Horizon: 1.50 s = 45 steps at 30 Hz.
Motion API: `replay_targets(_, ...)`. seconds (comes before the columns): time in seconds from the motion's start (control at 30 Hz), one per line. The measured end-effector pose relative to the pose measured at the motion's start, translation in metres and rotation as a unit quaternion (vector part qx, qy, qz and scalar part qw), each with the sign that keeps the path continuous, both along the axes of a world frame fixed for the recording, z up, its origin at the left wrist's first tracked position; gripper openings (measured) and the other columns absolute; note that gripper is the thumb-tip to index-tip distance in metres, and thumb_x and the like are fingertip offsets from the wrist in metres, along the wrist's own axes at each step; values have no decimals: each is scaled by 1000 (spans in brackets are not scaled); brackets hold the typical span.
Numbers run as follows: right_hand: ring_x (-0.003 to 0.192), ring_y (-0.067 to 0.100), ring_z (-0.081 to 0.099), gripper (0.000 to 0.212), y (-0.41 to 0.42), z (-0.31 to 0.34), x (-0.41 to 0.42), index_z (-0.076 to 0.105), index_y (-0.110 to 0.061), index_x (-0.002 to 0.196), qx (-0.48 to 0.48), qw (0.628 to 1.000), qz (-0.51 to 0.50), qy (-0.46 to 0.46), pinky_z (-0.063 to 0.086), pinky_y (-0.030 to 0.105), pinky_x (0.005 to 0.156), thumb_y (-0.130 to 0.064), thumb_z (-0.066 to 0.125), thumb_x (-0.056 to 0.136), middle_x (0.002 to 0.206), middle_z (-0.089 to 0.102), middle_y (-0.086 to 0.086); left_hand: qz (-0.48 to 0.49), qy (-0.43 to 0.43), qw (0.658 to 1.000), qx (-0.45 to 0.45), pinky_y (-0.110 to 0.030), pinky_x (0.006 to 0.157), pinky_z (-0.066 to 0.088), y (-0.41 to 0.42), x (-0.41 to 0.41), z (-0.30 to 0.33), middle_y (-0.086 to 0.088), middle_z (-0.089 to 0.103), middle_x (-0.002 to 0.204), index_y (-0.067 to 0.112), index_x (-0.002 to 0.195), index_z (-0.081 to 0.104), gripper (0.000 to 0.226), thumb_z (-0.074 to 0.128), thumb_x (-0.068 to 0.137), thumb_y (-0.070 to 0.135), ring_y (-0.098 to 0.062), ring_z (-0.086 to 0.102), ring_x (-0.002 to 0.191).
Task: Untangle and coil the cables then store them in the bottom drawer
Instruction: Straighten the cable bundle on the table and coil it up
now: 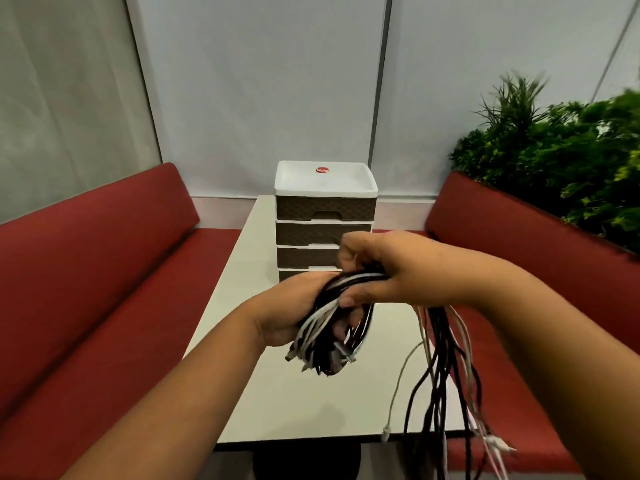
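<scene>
Head view: two red benches are seen flanking a white table, the left bench (86,258) along its left edge and the right bench (512,244) along its right edge, with a pale panelled wall (263,81) behind the far edge. A mass of green plants (568,157) is seen above the back of the right bench. The table (235,271) runs from the near edge at the bottom of the view to the wall. At the middle of its far edge a drawer unit (325,216) is stood, with a white top tray bearing a red round sticker and brown drawer fronts stacked below; the upper drawers are seen closed, while the bottom drawer is mostly hidden behind the hands, so its state cannot be told.

Above the centre of the table a bundle of black and white cables (332,327) is held clear of the surface by both hands. The left hand (291,313) is wrapped around the gathered part of the bundle from the left, fingers curled about it, with short ends and plugs sticking out below. The right hand (388,268) is closed over the same bundle from above and the right, thumb pressed under it. From beneath the right hand, long loose strands are seen hanging past the table's near right corner, some ending in white plugs.
</scene>
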State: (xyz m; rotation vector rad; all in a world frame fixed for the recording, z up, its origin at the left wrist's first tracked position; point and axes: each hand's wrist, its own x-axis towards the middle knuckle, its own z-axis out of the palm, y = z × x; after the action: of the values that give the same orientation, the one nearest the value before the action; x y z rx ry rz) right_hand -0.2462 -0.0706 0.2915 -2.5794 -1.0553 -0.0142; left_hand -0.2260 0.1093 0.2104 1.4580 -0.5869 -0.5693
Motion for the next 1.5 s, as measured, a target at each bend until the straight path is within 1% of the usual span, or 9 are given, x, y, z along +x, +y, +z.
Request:
replay_targets(0.13,75,26,64,30,-8,3,14,54,-23,90,87,994,-1,59,53,50,69,-40,76,80,80,68,6,-166,77,979,-95,-29,55,48,2,8,2,-11,63,74,7,96,60,73,46,80,77,-13,54,51)
replay_targets(0.23,52,20,48,36,-14,0,23,50,-14,86,159,979,12,129,39,37,46,-32,79,76,62,55,4,-198,20,979,-46,-26,56,48,4,9,5,-3,55,62,3,99,54,53,77,74,43,-10,50,50)
replay_targets(0.43,36,12,49,47,-38,-28,40,44,-10,93,312,888,83,327,40,19,36,-22,84,70,56,54,4,-220,34,973,-66,-29,58,53,12,9,19,9,39,46,6,89,49,24,65,90,23,-11,56,45)
replay_targets(0.63,48,14,57,36,-48,-78,38,50,7,100,424,835,79,342,53,24,51,-5,72,74,63,56,5,-224,35,965,-128,-27,56,52,22,18,29,12,42,47,9,86,59,16,65,91,23,-8,51,41)
replay_targets(0.8,60,26,62,9,-42,-122,35,61,-10,78,479,811,26,336,56,40,74,-8,68,75,58,56,8,-238,80,947,-198,-26,60,52,33,31,37,10,34,50,7,91,60,13,56,96,18,-6,55,46)
replay_targets(0.97,72,35,67,11,-16,-170,33,57,-10,81,533,754,-32,383,46,56,99,-11,68,78,60,54,12,-187,113,939,-267,-28,63,54,34,48,43,9,39,48,6,91,58,11,60,94,17,-9,55,48)
replay_targets(1.2,63,26,64,13,19,-202,18,47,-11,87,407,822,-218,333,42,27,57,-15,56,96,64,57,9,56,33,974,-216,-23,59,52,35,68,41,10,35,43,16,81,42,20,57,90,27,-5,45,44)
replay_targets(1.37,52,15,65,13,33,-202,17,44,-17,96,237,905,-303,180,49,30,50,-26,52,93,78,64,2,167,-2,955,-244,-23,61,49,23,70,27,7,40,43,17,69,36,35,50,98,27,-8,47,46)
replay_targets(1.5,60,6,64,12,37,-203,17,50,-24,92,179,911,-333,166,53,32,64,-32,55,84,79,69,-1,259,-16,927,-272,-22,51,47,15,72,21,-7,36,55,14,52,37,50,59,93,29,-18,48,57)
